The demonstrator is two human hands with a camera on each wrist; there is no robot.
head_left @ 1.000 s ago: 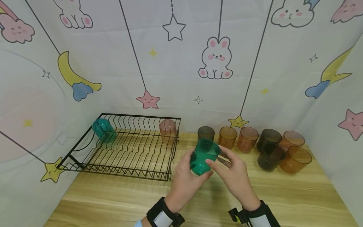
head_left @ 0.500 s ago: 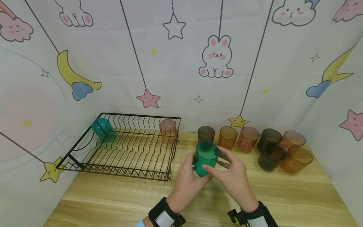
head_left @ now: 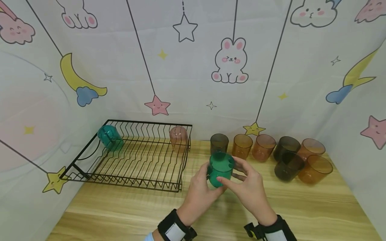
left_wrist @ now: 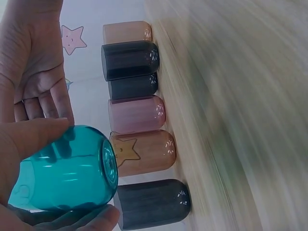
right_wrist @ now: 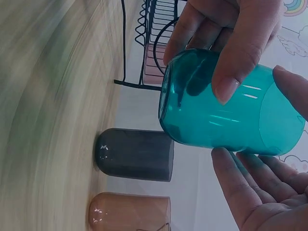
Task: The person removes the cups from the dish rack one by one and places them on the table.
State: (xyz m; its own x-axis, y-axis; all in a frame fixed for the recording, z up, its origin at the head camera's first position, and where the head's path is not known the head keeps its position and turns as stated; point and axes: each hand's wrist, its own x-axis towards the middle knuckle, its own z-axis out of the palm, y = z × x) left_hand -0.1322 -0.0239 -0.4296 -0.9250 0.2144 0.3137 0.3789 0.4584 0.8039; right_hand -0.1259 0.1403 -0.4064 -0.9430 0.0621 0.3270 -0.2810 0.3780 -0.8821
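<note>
A translucent green cup point(head_left: 221, 170) is held above the table, mouth up and nearly upright, between both hands. My left hand point(head_left: 199, 194) grips its left side, fingers curved around the wall. From the right, my right hand point(head_left: 249, 189) holds it with thumb in front and fingers on the far side. The left wrist view shows the cup point(left_wrist: 70, 168) with its base facing right, thumb and fingers on opposite sides. In the right wrist view, the cup point(right_wrist: 231, 106) has left fingers above and right fingers point(right_wrist: 255, 187) below.
On the left, a black wire rack point(head_left: 135, 187) bears an upturned teal cup point(head_left: 111, 138) and an upturned pink cup point(head_left: 178, 139). Several grey, amber and pink cups stand at the back right, including a grey cup point(head_left: 219, 143) directly behind the held one. A printed cloth hangs behind.
The green cup has gone from tilted to nearly upright and moved slightly down and right. Both hands keep hold of it. The rack and other cups look unchanged.
</note>
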